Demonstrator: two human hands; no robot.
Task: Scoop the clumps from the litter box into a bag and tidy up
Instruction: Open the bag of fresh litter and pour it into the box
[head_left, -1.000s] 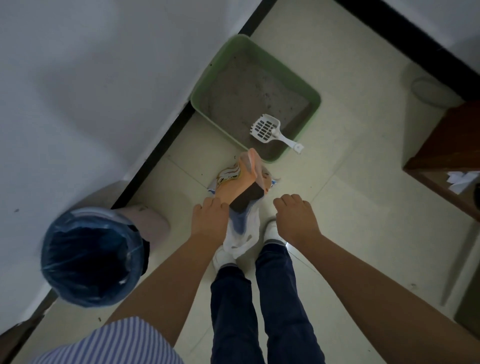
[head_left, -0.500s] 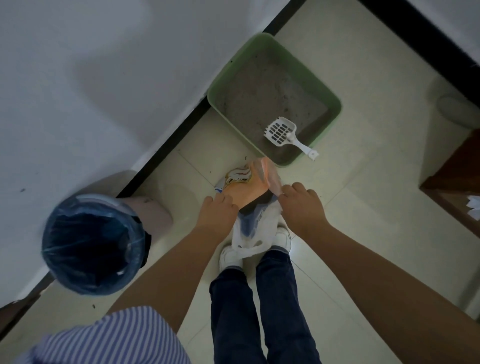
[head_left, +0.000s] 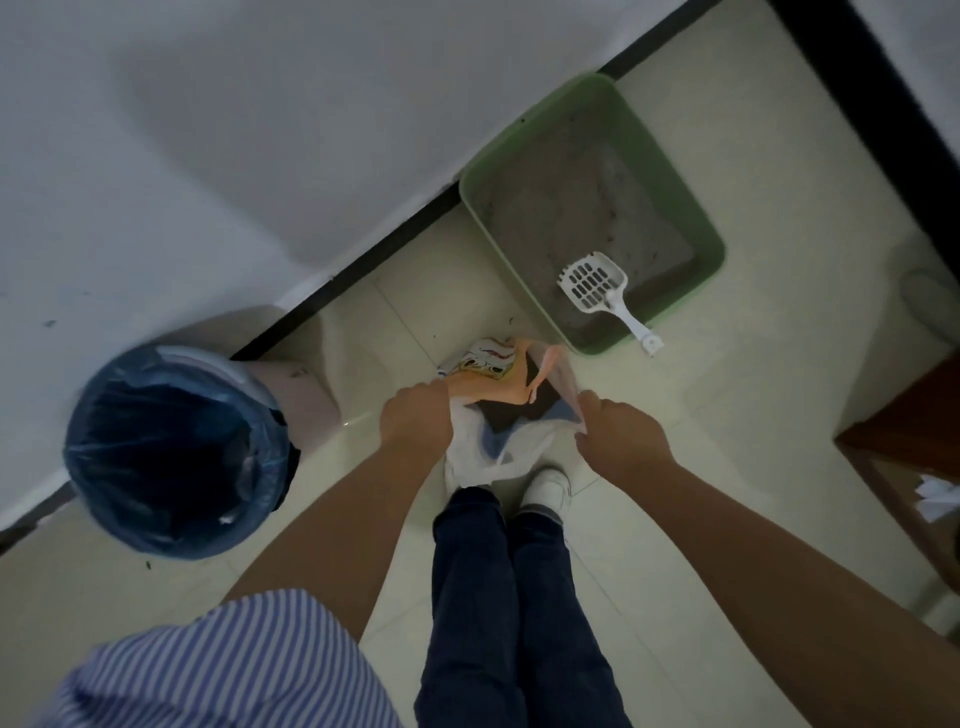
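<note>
**Two hands pull the bag open beside the litter box**

The left hand (head_left: 415, 418) grasps one edge of the plastic bag (head_left: 493, 441) and the right hand (head_left: 618, 441) grasps the opposite edge. They hold it apart, probably to make a wide mouth for the clumps. The bag hangs just above the floor (head_left: 727, 467), in front of the shoes, near the one green litter box (head_left: 691, 208). One white scoop (head_left: 597, 283) rests in the litter with its handle over the rim, likely for an easy pick-up. One bin (head_left: 171, 452) with a blue liner stands at the left, against the wall. Clumps are too small to count.
</note>
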